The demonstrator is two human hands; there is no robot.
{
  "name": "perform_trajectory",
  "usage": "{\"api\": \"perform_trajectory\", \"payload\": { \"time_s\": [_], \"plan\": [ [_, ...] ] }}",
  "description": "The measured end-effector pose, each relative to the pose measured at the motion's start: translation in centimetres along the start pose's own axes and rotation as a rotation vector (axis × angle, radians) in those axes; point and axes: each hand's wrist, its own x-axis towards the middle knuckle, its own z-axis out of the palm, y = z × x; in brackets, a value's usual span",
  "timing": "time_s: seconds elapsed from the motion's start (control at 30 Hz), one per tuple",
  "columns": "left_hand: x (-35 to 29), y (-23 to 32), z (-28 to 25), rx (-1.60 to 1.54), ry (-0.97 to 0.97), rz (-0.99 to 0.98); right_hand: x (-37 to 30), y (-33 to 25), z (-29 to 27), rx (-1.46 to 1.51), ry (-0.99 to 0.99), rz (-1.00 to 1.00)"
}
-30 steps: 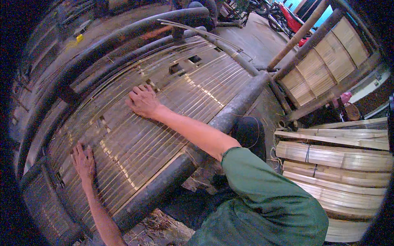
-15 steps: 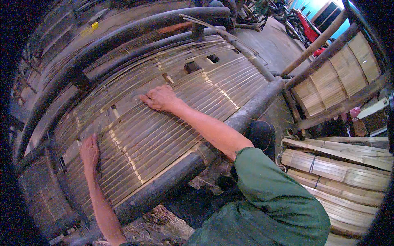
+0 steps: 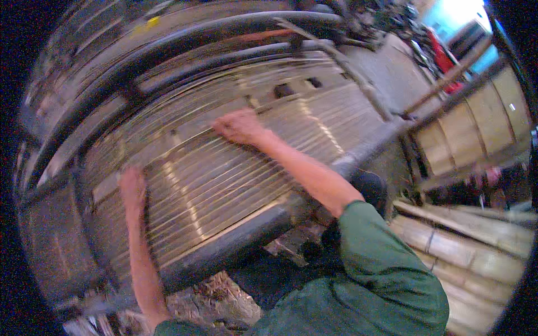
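Both hands rest on the slatted bamboo panel point(image 3: 224, 173), the left hand point(image 3: 133, 186) toward its 9 o'clock end, the right hand point(image 3: 242, 126) at 2 o'clock from it, nearer mid-panel, fingers curled; blur hides whether either holds a slat. Slats run from 8 to 2 o'clock. A dark pole point(image 3: 241, 236) borders the 5 o'clock side. Outward, bamboo bundles point(image 3: 454, 246) lie at 4 o'clock, a red motorbike point(image 3: 443, 56) at 2.

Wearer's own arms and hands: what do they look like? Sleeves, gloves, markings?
Left hand and right hand look ungloved; motion blur hides fine marks. Both forearms bare, no watch or cable visible. Right sleeve: plain dark green, short, ending near the elbow. Left sleeve: also green, barely in frame.
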Motion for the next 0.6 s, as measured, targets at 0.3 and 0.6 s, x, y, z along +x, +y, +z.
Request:
{"api": "perform_trajectory", "payload": {
  "time_s": [0.3, 0.6],
  "plan": [
    [0.6, 4.9, -6.8, -0.188, -0.061, -0.102, -1.3, -1.2, -1.3, -0.097, -0.017, 0.150],
    [0.0, 5.0, -6.2, -0.167, 0.110, 0.023, -1.0, -1.4, -2.2, -0.240, 0.095, 0.148]
  ]
}}
